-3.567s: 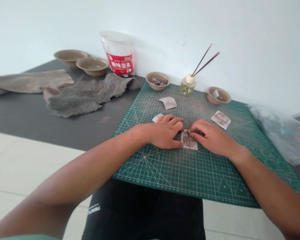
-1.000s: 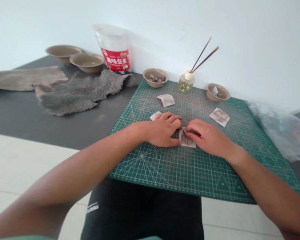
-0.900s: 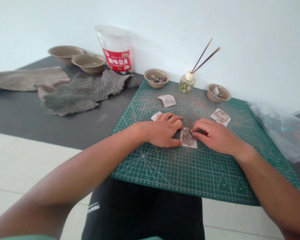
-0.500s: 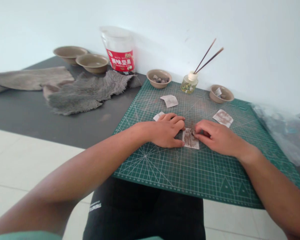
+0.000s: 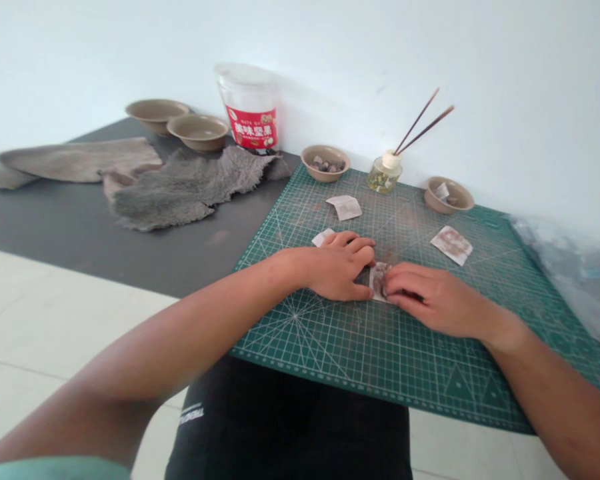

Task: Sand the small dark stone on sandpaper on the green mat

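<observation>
On green cutting mat [image 5: 360,347], mid-counter: small stained paper square [image 5: 379,283] lies flat between hands. Left hand [image 5: 339,271] fingers pressed together, pinning left edge. Right hand [image 5: 430,301] fingers pinching near edge. Paper looks thin, limp, tear-prone; best gripped at edge.

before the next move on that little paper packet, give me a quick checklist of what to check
1. Left hand pins the paper packet on its left side: ok.
2. Right hand fingers lie on the packet's right part: ok.
3. Packet lies flat on the green cutting mat, not lifted: ok.
4. Packet closed, brown contents all inside: cannot tell, the hands hide most of it.
5. Other packets lie apart from the hands, one far left, one right: ok.
6. Bottle with sticks stands upright at the far edge, away from both hands: ok.
</observation>
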